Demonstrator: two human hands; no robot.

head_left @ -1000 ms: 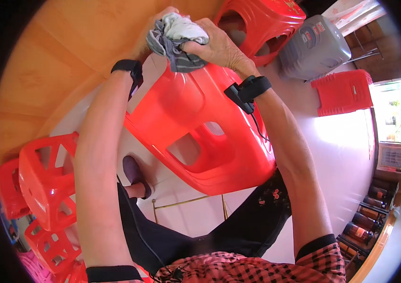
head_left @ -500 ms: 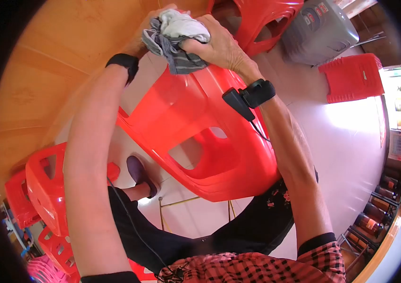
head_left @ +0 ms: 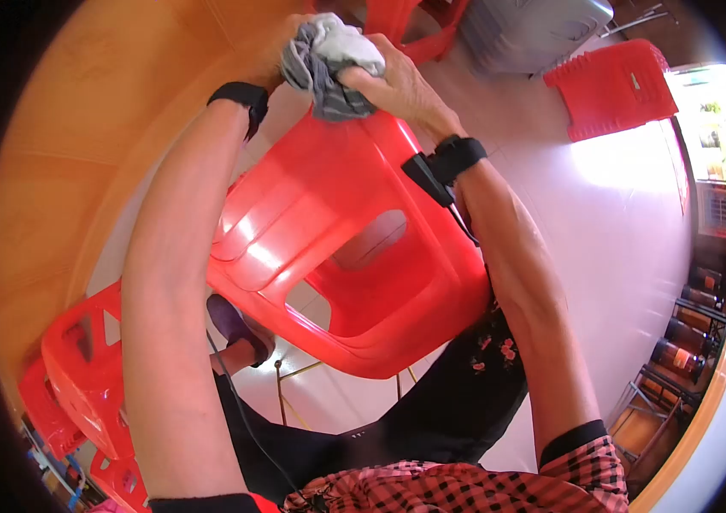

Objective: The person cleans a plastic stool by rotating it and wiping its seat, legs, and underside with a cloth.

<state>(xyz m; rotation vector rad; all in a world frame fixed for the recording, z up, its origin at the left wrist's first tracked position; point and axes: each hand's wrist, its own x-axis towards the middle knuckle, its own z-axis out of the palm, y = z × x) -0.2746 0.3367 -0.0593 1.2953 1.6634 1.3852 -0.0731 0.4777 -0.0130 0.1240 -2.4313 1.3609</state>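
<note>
Fingers of the right hand [head_left: 404,85] clench a bunched cloth [head_left: 329,64] at a tilted red stool's [head_left: 294,201] far end, seemingly thigh-braced for steadiness; the left hand's [head_left: 274,67] grip, behind the cloth, cannot be told.

Stool [head_left: 294,201]: glossy red plastic, rounded edges, a big opening through its side | tilted over, light glaring off one smooth panel | cloth [head_left: 333,64]: grey and whitish, darker stripes showing, crumpled into a wad, gripped | held at the stool's far end; can't tell from here how firmly it presses
</note>
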